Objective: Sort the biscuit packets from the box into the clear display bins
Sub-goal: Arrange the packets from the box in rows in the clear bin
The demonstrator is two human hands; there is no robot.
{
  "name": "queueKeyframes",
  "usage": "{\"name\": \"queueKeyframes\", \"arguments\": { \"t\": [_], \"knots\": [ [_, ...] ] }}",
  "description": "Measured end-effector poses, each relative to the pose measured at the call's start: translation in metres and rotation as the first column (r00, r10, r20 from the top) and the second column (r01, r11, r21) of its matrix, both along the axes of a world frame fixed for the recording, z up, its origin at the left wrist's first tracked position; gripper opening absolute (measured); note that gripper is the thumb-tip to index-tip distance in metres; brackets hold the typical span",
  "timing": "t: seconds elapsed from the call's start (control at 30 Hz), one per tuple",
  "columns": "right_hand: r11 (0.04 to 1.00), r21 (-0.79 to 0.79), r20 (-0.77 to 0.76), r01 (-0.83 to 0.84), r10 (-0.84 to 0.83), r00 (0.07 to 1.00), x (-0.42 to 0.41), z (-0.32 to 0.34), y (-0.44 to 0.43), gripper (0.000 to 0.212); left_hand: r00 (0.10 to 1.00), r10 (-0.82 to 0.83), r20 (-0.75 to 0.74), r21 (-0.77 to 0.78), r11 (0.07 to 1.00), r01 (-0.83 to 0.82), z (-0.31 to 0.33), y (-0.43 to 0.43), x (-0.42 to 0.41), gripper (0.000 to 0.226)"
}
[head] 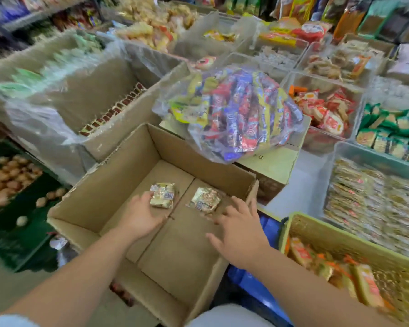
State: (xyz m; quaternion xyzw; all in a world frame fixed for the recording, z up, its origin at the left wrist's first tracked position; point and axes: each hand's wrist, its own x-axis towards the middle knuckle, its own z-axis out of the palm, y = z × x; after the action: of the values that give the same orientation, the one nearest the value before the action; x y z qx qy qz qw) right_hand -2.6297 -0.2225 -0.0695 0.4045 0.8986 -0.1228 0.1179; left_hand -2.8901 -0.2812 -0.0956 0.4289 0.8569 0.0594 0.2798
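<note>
Both forearms reach down into an open cardboard box (118, 192). The left hand (141, 214) lies palm down on the box floor, its fingers closed around the near edge of a gold biscuit packet (163, 195). The right hand (237, 232) hovers palm down with fingers spread and holds nothing; its fingertips are just beside a second gold packet (206, 199), and contact cannot be confirmed.

Count: two biscuit packets in the box, one on each side of the centre seam of the bottom flaps. The rest of the box floor is bare cardboard.

Surroundings: a clear plastic bag (232, 112) full of blue, red and yellow wrapped snacks sits on a closed carton directly behind the box. To the right stand clear display bins: one with red packets (324, 109), one with green packets (390, 133), and a nearer one with pale gold packets (373, 204). A yellow mesh basket (354, 246) with orange-trimmed packets is at the near right, beside the right forearm. To the left is a larger plastic-lined carton (118, 90) holding a row of small dark packets. The image is blurred at the edges, so the labels are unreadable.
</note>
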Motion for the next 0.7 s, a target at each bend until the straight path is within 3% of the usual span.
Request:
{"name": "queueKeyframes", "arguments": {
  "t": [0.13, 0.3, 0.47, 0.63, 0.7],
  "knots": [
    [0.999, 0.0, 0.06, 0.043, -0.043, 0.997, -0.002, 0.0, -0.002, 0.061, 0.973, -0.221, -0.072, -0.102, 0.972, 0.214, -0.022, 0.038, -0.028, 0.087],
    [0.997, -0.004, 0.086, 0.08, -0.08, 0.993, -0.004, -0.001, -0.002, 0.066, 0.873, -0.458, -0.168, -0.237, 0.878, 0.415, -0.061, 0.076, -0.046, 0.108],
    [0.995, -0.006, 0.057, 0.104, -0.103, 0.993, -0.003, -0.003, -0.003, 0.065, 0.827, -0.534, -0.175, -0.287, 0.832, 0.476, -0.091, 0.089, -0.053, 0.098],
    [0.99, -0.027, 0.028, 0.136, -0.135, 0.99, -0.004, -0.005, -0.004, 0.062, 0.754, -0.606, -0.254, -0.155, 0.795, 0.586, -0.082, 0.099, -0.045, 0.092],
    [0.989, -0.036, 0.022, 0.146, -0.145, 0.989, -0.004, -0.005, -0.004, 0.063, 0.684, -0.677, -0.27, -0.043, 0.718, 0.694, -0.075, 0.11, -0.03, 0.085]
  ]
}}
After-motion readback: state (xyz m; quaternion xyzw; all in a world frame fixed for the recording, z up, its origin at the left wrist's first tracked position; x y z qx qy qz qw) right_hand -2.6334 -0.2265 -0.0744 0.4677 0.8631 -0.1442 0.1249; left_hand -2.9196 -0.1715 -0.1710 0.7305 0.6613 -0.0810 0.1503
